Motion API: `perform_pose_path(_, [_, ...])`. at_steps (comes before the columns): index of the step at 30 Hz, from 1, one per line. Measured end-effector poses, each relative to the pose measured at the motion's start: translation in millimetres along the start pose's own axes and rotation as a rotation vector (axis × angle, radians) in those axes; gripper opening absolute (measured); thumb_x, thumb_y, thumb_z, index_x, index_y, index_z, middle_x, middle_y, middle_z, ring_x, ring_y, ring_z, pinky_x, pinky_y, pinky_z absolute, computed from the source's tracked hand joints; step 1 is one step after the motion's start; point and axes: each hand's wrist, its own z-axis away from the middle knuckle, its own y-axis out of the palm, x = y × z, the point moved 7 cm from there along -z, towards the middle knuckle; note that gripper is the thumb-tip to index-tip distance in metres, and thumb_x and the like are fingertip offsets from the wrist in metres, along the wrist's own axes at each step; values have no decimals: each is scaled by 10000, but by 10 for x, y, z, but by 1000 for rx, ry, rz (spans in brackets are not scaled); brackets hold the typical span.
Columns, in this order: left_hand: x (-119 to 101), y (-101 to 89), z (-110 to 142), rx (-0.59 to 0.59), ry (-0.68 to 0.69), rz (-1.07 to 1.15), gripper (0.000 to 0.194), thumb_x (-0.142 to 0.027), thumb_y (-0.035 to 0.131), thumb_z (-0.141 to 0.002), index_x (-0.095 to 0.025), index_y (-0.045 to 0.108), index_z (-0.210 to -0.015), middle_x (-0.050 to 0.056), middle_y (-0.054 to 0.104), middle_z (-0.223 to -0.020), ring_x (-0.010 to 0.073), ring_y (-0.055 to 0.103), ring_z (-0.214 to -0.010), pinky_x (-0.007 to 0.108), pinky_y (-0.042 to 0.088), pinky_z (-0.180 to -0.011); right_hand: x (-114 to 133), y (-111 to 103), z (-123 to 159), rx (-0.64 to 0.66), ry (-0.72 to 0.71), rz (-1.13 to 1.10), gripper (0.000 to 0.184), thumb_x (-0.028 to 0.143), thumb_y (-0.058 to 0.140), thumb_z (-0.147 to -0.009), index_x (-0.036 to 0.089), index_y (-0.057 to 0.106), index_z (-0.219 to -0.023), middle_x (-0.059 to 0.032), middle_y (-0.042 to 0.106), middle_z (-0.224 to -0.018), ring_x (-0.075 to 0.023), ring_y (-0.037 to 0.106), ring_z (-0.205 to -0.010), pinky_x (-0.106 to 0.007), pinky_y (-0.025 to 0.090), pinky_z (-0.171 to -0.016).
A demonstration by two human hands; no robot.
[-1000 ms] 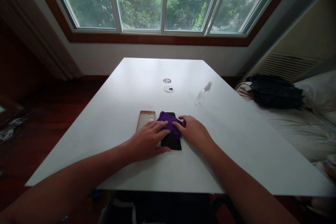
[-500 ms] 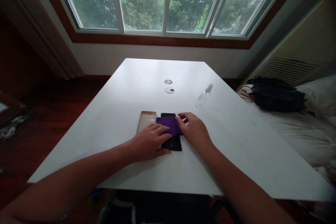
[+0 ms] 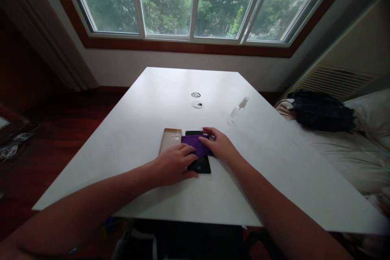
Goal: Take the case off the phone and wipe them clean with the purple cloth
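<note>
A black phone [image 3: 201, 165] lies flat on the white table [image 3: 152, 101], with a purple cloth [image 3: 193, 142] spread across its middle. My left hand [image 3: 172, 164] rests flat on the phone's left edge, fingers stretched onto the cloth. Fingers of my right hand [image 3: 219, 145] press down on the cloth's right part over the phone. A tan phone case [image 3: 170, 139] lies just left of the phone, inside up.
A small clear spray bottle [image 3: 237, 112] lies on the table to the right, beyond the phone. Two round cable grommets [image 3: 196, 104] sit further back. A bed with a dark bundle of cloth [image 3: 323, 110] stands right of the table. Windows fill the far wall.
My right hand slid the purple cloth from the phone's top toward its middle and moved a little left over it. My left hand stayed in place.
</note>
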Motion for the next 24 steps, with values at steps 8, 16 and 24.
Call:
perform_pose_path(8, [8,8,8,-12,4,11,446,-465,688,-887,-165,655,-1216,153,618,-1290,310,586,-1185,456,504,-1023,-6,25,-62,-23,16,-120,471,337,770,-772,255,657,-1222,-78,719,-1206,-264,665,-1119,-495,466,-1060])
perform_pose_path(16, [12,-5,11,-11,-17,16,464,-489,690,-879,-186,646,-1227,140,612,-1306,304,593,-1174,454,517,-1000,-4,18,-66,36,76,-314,479,367,750,-770,190,621,-1196,-115,701,-1209,-256,641,-1154,-445,521,-983])
perform_pose_path(24, [-65,-101,8,-31,48,-1,450,-431,742,-849,-181,631,-1206,143,578,-1339,314,545,-1223,480,482,-1041,168,-91,130,64,152,-678,721,251,816,-673,297,521,-1329,-81,540,-1414,-165,701,-861,-269,565,-638])
